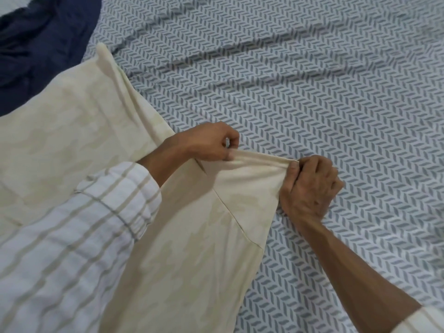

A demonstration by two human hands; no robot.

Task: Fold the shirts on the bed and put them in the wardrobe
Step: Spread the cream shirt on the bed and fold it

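A cream shirt (79, 131) with a faint pale pattern lies spread on the bed, running from upper left to the bottom middle. One sleeve (242, 183) sticks out to the right. My left hand (211, 143) pinches the upper end of the sleeve's cuff edge. My right hand (310, 186) grips the other end of that cuff edge, and the edge is stretched taut between them. My left forearm in a white striped sleeve covers part of the shirt's body.
The bed sheet (312, 80), white with a grey herringbone print and a few wrinkles, fills the right and top of the view. A dark navy garment (40, 42) lies crumpled at the top left, touching the cream shirt.
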